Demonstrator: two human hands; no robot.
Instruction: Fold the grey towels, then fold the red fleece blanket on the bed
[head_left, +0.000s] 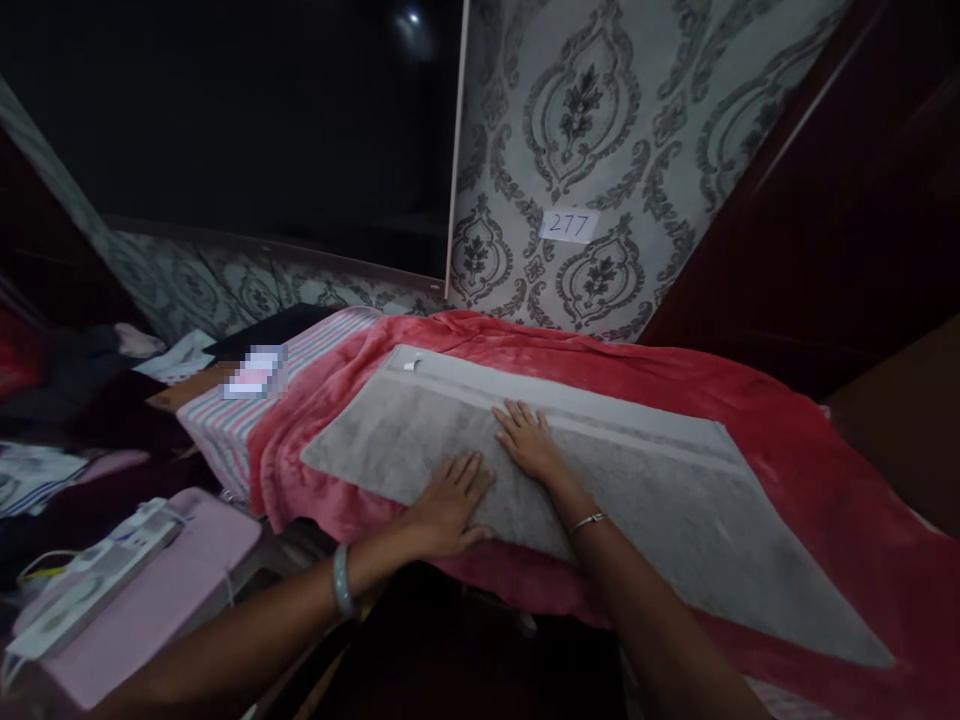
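A grey towel (637, 480) lies spread flat on a red fleece blanket (787, 430) that covers a raised surface. My left hand (450, 505) rests palm down on the towel's near edge, fingers stretched out, with a pale green bangle on the wrist. My right hand (529, 440) lies flat on the towel just beyond it, fingers spread, a thin bracelet on the wrist. Neither hand holds anything.
A striped cloth (240, 420) lies left of the blanket. A white power strip (97, 580) sits on a pink pad (165, 595) at the lower left. Patterned wallpaper with a "277" label (568, 225) stands behind. Dark clothes are piled at the far left.
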